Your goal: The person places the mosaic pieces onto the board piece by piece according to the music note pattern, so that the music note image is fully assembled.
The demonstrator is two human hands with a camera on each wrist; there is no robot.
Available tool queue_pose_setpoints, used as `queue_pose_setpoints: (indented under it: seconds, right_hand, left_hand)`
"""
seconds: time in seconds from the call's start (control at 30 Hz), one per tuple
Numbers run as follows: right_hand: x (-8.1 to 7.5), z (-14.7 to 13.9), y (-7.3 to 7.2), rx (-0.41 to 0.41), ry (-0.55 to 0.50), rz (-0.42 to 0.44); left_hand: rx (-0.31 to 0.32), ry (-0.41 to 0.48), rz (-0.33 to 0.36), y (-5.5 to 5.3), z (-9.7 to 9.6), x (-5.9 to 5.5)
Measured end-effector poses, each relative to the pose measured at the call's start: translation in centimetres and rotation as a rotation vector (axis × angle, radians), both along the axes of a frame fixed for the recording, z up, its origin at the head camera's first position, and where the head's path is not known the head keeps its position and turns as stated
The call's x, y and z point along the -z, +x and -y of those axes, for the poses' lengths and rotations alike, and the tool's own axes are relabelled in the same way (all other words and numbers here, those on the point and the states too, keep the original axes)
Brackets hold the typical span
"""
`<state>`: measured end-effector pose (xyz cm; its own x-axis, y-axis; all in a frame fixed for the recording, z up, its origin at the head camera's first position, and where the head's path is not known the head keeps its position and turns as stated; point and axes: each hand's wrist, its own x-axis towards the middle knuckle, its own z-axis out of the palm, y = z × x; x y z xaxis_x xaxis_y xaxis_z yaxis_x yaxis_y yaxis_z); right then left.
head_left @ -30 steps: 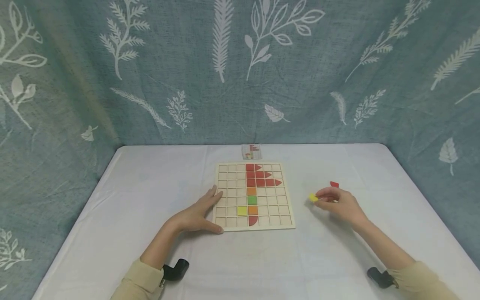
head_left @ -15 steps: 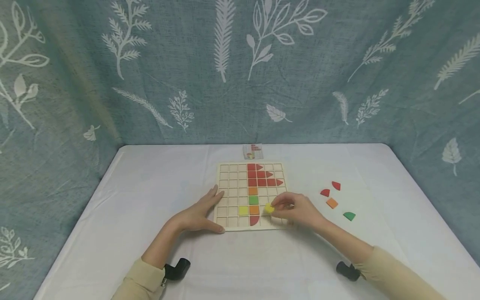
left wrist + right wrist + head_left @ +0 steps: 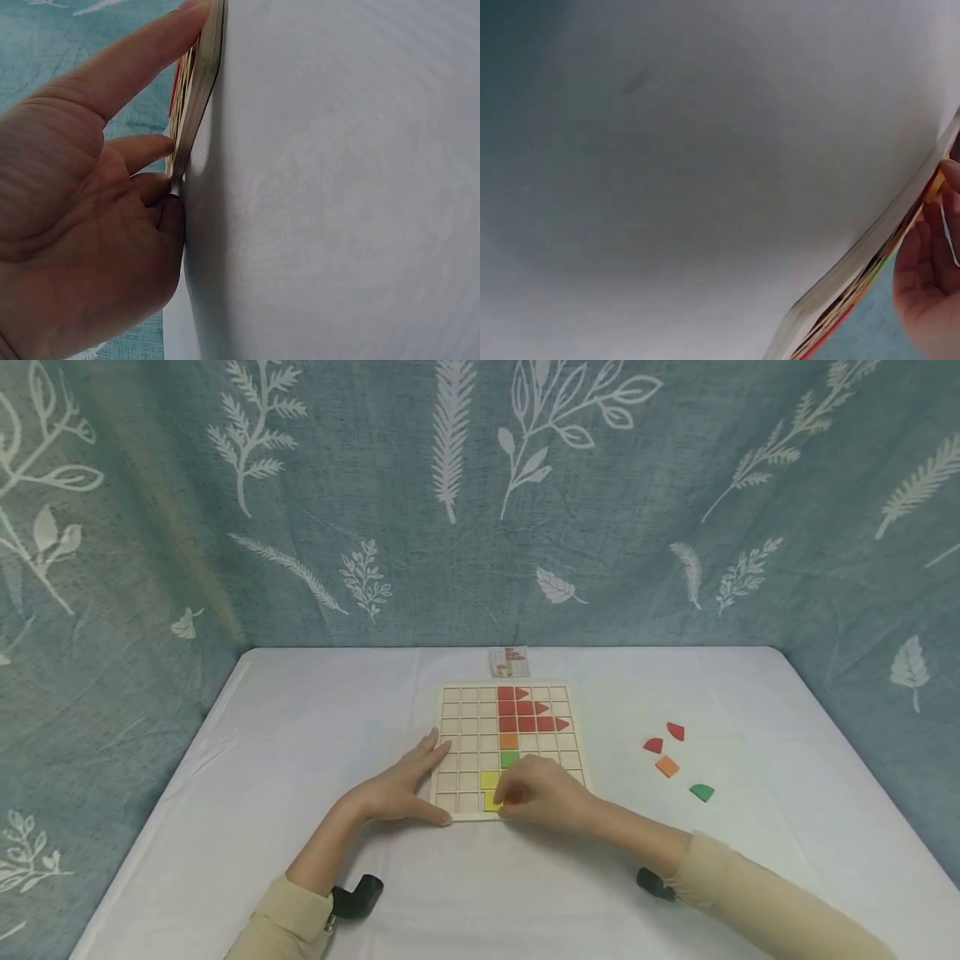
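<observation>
A pale wooden grid board (image 3: 460, 760) lies in the middle of the table. Red tiles (image 3: 517, 708) fill part of its upper rows, with an orange square, a green square and a yellow square (image 3: 489, 780) lower down. My right hand (image 3: 543, 793) pinches another yellow tile (image 3: 492, 802) in the bottom row, just below that yellow square. In the right wrist view a yellow tile (image 3: 934, 187) shows at the fingertips by the board. My left hand (image 3: 397, 789) rests along the board's left side, fingers spread, thumb at the near left corner; the left wrist view shows the thumb touching the board edge (image 3: 202, 82).
To the right lie loose pieces: two red quarter-rounds (image 3: 676, 731), an orange square (image 3: 667, 766) and a green quarter-round (image 3: 702, 792). A small picture card (image 3: 509, 662) sits behind the board. A patterned curtain (image 3: 420, 577) hangs beyond the white table (image 3: 330, 710).
My right hand has carried the yellow tile leftward from beside the loose pieces, over the board, to the bottom row. The left hand has stayed at the board's left side.
</observation>
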<state>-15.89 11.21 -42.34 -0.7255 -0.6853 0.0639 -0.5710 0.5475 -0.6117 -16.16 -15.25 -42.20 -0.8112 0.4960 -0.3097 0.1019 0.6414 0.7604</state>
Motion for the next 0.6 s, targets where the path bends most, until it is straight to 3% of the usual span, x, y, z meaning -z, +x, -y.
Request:
queue_pose_setpoints:
  seconds: [0.17, 0.4, 0.6]
  right_hand:
    - [-0.2, 0.5, 0.0, -0.022, 0.04, -0.025]
    - [-0.3, 0.1, -0.1, -0.026, 0.003, 0.002]
    - [-0.4, -1.7, 0.1, 0.095, -0.081, 0.117]
  left_hand:
    - [0.0, -0.005, 0.004, -0.1, 0.0, 0.2]
    - [-0.002, -0.005, 0.011, -0.2, 0.0, 0.2]
    - [-0.005, -0.006, -0.003, -0.2, 0.0, 0.3]
